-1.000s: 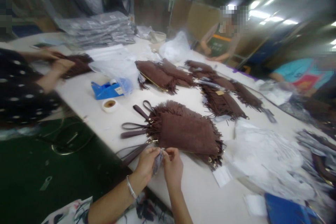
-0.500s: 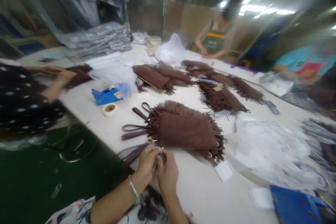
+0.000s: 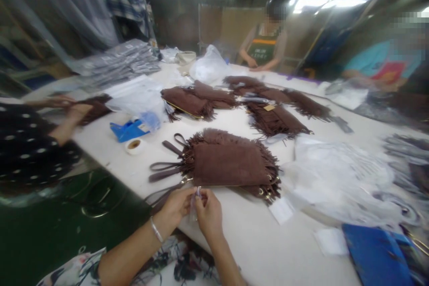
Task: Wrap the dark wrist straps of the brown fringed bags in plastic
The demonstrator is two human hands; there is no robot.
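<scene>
Just in front of the stacked brown fringed pouches [image 3: 228, 164], both hands meet at the table's near edge. My left hand [image 3: 177, 206] is closed, its thumb and fingers pinching a small pale translucent strip [image 3: 193, 211]. My right hand [image 3: 210, 214] is also closed on the strip, near its top end. The strip is partly hidden by the fingers, so its exact kind does not show. Brown wrist straps [image 3: 164, 175] stick out from the pouches' left side, and gold-coloured rings [image 3: 268, 191] show at the lower right corner.
A tape dispenser [image 3: 129, 130] and a tape roll [image 3: 134, 146] lie to the left. Clear plastic bags [image 3: 338, 178] and a blue folder [image 3: 375, 250] are on the right. More fringed pouches [image 3: 278, 118] lie farther back. Co-workers stand left, across and right.
The whole view has shifted slightly, so the table's contents appear farther left. Both hands keep hold of the strip, and more of it shows below the fingers now.
</scene>
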